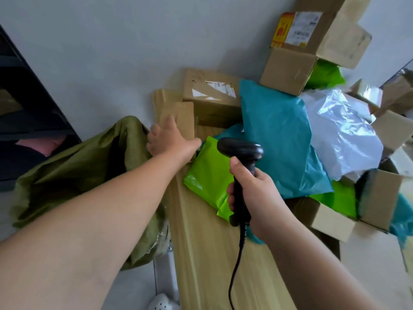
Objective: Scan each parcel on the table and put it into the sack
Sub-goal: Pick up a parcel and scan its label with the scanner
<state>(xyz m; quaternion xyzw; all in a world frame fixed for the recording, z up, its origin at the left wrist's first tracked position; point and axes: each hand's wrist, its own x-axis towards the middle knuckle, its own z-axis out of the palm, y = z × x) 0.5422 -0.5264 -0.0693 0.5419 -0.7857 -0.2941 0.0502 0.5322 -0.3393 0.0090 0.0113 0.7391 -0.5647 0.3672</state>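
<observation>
Worktop [205,253]: pale wood-grain laminate with long straight planks. Olive-green woven sack [78,171] slumps at its left edge, cloth creased, mouth gaping dark toward the worktop. Left hand [169,139] is stretched out over the sack's rim, back of the hand up, laid against a flat brown cardboard mailer [178,117] at the worktop's far left corner. One finger lies straight on the card, the others bend past its left edge and the thumb sits near its right edge; cannot tell whether the fingers actually clamp it. Right hand [252,189] is wrapped tight round the grip of a black plastic barcode scanner [240,153], whose rounded head points away over the pile. Its black cable [234,265] trails down across the wood. Parcels are heaped on the worktop's far and right side. A glossy lime-green poly mailer [207,173], wrinkled, lies just under the scanner head. A teal poly mailer [274,135], smooth and pillow-shaped, overlaps it. A crumpled white plastic bag [339,130] with shiny folds lies to the right. A labelled kraft cardboard box [212,92] sits behind the flat mailer. Taped cartons are stacked high at the back, the top one [297,27] bearing a red-and-yellow sticker. More square cartons [380,193] crowd the right edge. A dark shelf unit [22,108] stands at far left.
</observation>
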